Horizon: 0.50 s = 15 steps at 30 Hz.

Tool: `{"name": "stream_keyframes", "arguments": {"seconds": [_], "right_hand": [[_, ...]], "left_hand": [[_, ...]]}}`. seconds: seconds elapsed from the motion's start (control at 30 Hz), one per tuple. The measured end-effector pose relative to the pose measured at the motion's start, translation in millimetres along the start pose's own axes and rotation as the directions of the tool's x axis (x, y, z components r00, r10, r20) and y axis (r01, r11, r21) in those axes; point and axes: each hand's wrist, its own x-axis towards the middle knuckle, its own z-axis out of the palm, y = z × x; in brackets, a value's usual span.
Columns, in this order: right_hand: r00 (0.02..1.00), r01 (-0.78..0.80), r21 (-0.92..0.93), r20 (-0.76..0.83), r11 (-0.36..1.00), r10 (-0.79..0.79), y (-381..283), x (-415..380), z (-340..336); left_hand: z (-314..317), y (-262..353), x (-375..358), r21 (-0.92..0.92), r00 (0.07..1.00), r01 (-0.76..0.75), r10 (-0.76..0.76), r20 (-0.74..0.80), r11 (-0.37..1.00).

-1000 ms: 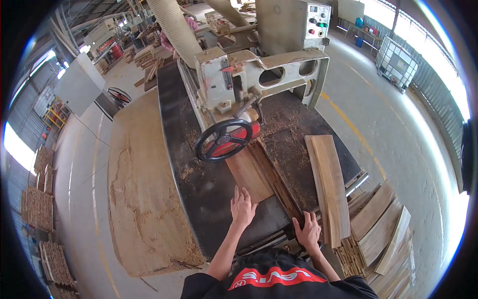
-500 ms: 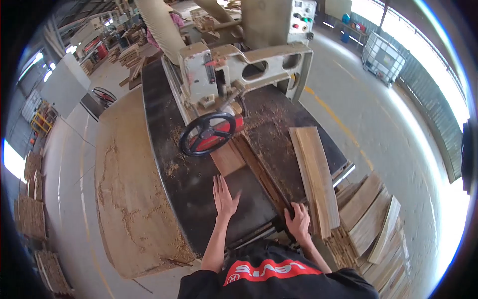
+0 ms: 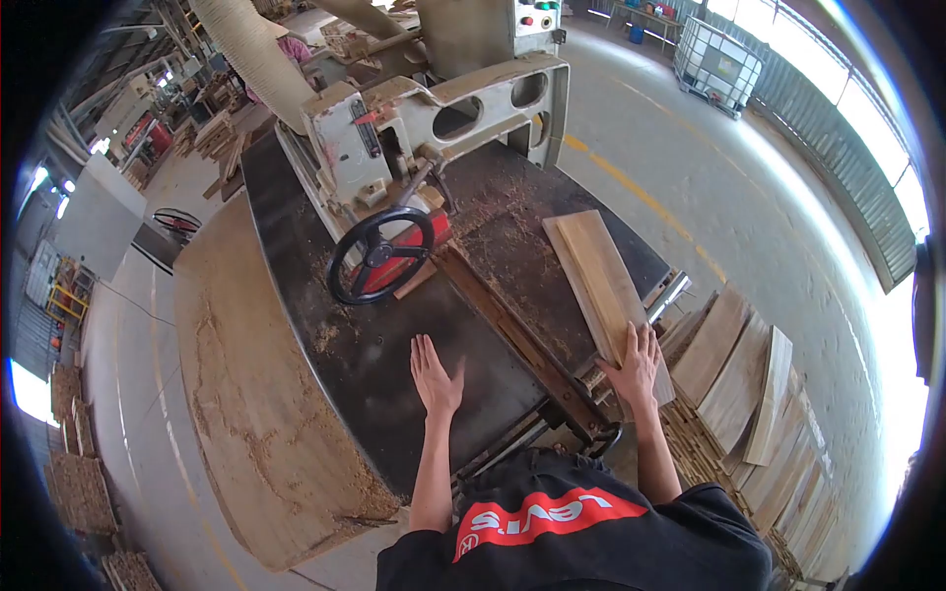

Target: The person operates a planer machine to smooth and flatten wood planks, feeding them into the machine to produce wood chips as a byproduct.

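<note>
My left hand (image 3: 436,382) is over the dark machine table (image 3: 493,369), fingers stretched out and thumb apart, holding nothing. Ahead of it, the end of a wooden board (image 3: 415,280) sticks out from beneath the black handwheel (image 3: 379,255); the rest is hidden by the machine. Over on the right, my right hand (image 3: 636,366) rests with spread fingers on the near end of some stacked planks (image 3: 597,271). These planks lie lengthwise on the table's right side. Between my hands runs a rusty metal guide rail (image 3: 522,340).
The machine's pale metal frame (image 3: 443,113) rises ahead, with a ribbed hose (image 3: 241,54) on its left. Sawdust covers parts of the table. A large wooden panel (image 3: 256,394) stands to the left, and a pile of boards (image 3: 734,379) to the right.
The board ahead of my left hand has slid farther under the machine. My right hand has left the guide rail and moved right onto the planks. The view has shifted.
</note>
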Motion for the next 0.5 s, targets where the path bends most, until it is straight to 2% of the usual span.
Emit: {"name": "stream_keyframes", "arguments": {"seconds": [0.33, 0.43, 0.5], "right_hand": [[0.996, -0.044, 0.256, -0.058, 0.966, 0.061, -7.0, -22.0, 19.8], [0.998, -0.005, 0.269, -0.051, 0.963, 0.020, -21.3, -30.4, 15.5], [0.994, 0.079, 0.238, -0.093, 0.968, -0.058, -23.9, -30.4, 19.5]], "left_hand": [[5.2, -4.9, -3.0, 0.017, 1.000, -0.020, 0.020, -0.008, 1.000], [6.2, -5.7, -2.7, 0.026, 1.000, -0.018, 0.018, -0.005, 0.999], [7.2, -6.0, -2.1, 0.031, 1.000, -0.014, 0.014, -0.010, 0.999]]}}
